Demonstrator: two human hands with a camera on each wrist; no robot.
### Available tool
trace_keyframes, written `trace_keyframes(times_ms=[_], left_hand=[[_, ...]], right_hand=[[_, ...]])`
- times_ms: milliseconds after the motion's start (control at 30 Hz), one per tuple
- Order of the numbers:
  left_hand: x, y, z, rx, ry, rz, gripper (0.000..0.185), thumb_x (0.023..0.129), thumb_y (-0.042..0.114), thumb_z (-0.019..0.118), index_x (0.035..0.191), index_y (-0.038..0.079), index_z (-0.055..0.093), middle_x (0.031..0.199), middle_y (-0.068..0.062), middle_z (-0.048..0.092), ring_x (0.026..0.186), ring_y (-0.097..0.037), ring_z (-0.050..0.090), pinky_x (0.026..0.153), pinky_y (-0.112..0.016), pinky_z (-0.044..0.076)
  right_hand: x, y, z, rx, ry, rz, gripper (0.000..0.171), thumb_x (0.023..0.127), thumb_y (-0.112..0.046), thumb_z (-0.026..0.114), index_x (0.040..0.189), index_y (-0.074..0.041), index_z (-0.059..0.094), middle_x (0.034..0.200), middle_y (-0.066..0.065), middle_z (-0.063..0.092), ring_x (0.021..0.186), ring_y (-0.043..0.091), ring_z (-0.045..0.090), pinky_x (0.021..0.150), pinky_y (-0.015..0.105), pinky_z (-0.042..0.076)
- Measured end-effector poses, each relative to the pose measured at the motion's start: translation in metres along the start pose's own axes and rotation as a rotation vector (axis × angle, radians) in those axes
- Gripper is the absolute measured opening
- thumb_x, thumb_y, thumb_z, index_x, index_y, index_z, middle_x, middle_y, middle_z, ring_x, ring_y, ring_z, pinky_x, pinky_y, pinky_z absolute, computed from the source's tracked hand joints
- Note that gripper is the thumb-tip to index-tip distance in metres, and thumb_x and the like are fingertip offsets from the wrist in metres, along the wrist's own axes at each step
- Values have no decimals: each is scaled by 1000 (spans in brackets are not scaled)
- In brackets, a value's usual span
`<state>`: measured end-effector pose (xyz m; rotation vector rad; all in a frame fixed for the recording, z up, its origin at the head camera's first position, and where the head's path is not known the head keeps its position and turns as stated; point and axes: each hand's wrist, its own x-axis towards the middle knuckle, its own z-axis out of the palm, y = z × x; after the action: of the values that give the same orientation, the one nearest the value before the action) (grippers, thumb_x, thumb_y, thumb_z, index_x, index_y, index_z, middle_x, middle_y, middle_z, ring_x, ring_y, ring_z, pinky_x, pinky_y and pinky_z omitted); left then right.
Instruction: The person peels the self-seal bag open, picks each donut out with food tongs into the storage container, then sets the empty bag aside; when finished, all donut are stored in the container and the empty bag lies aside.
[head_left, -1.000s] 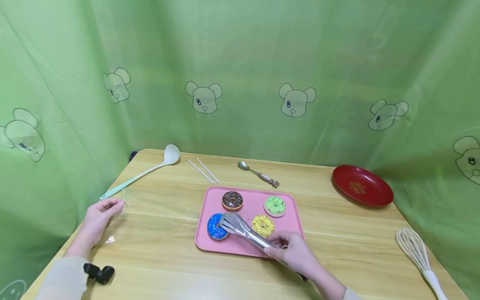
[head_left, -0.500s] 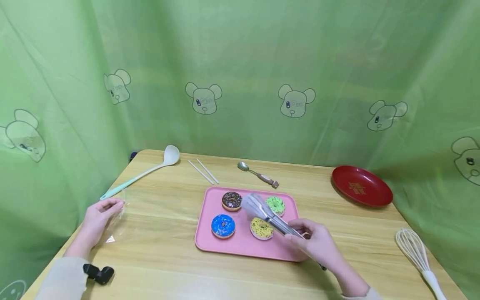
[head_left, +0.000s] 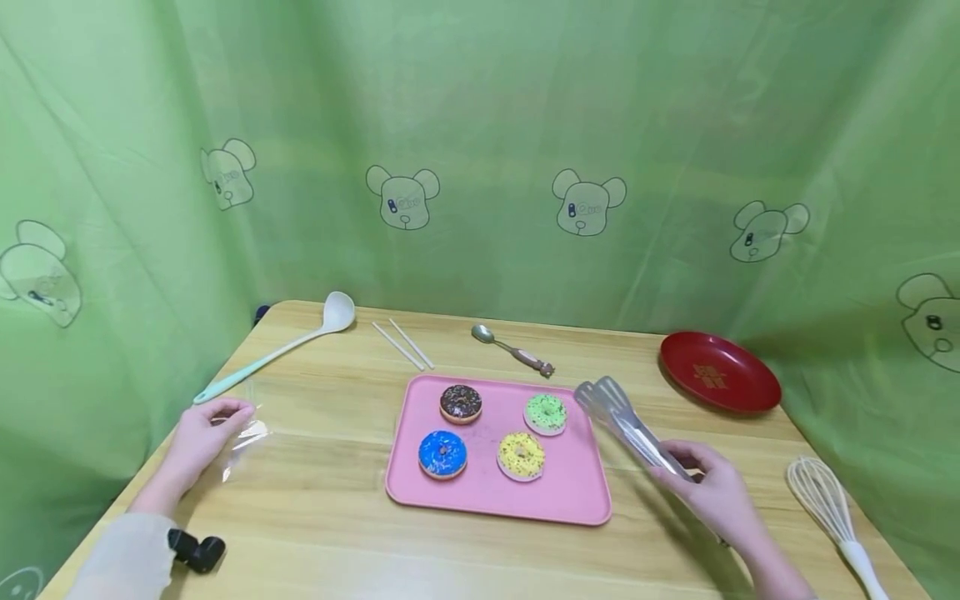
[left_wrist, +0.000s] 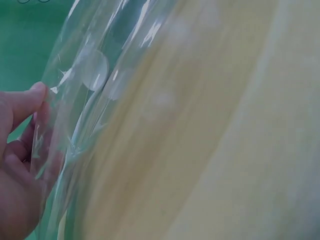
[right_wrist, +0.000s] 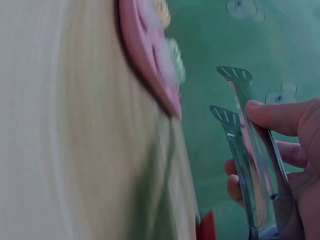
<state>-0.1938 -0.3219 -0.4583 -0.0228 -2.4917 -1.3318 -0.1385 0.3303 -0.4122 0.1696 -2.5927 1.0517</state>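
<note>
My right hand [head_left: 708, 492] holds metal tongs [head_left: 626, 421] by the arms, to the right of the pink tray [head_left: 495, 500]. Between the two slotted tips, parted in the right wrist view, there is nothing. A blue donut [head_left: 442, 455], a yellow donut [head_left: 521, 456], a chocolate donut [head_left: 461, 403] and a green donut [head_left: 545, 414] lie on the tray. At the table's left side my left hand [head_left: 206, 442] pinches a clear plastic sheet [left_wrist: 95, 70] between thumb and fingers. Most of the sheet is hard to see from the head.
A ladle [head_left: 337, 312] lies at the back left, with two white sticks [head_left: 405, 344] and a spoon [head_left: 517, 352] behind the tray. On the right are a red plate [head_left: 720, 371] and a whisk [head_left: 821, 500]. A green curtain [head_left: 480, 100] surrounds the table.
The tongs have moved right, from over the blue donut to beyond the tray's right edge. The blue donut shifted slightly right early on. The left hand still holds the plastic sheet.
</note>
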Motion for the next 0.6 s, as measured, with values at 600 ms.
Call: trace_keyframes(times_ms=[600], left_hand=[[3,7,8,201,-97,90,19,88,16,65,96,-1,67,94,-15,65,84,-23,58,70,-23,47]], right_hand=[[-7,61,-37,-200,31,74,47,76,-21,78,109,7,61,100,26,62,82,7,54,64,15,41]])
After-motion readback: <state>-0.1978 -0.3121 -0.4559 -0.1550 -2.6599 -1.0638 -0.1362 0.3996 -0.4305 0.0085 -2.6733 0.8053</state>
